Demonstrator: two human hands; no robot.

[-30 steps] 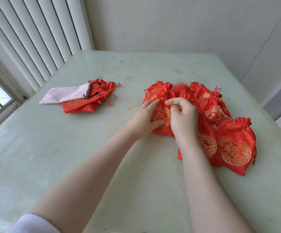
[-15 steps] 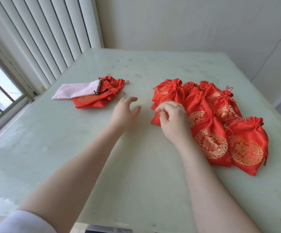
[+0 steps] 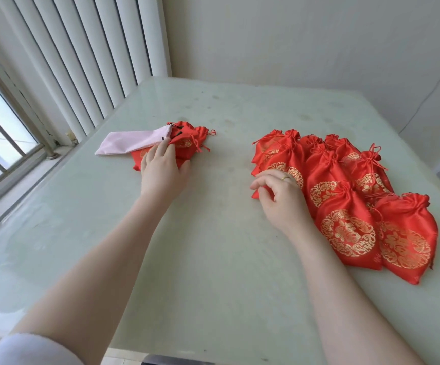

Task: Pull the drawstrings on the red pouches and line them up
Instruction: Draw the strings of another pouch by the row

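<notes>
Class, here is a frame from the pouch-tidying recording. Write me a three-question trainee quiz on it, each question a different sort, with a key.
1. True or false: the left hand rests on the small pile of red pouches.
2. Which colour is the cloth bag lying on that pile? A) blue B) pink C) green
3. Fill in: the right hand wears a ____ on one finger.

Key: 1 true; 2 B; 3 ring.

We list red pouches (image 3: 345,233) of glossy satin-like cloth, one matt pink cloth pouch (image 3: 132,142), a smooth glossy table (image 3: 213,285).
</notes>
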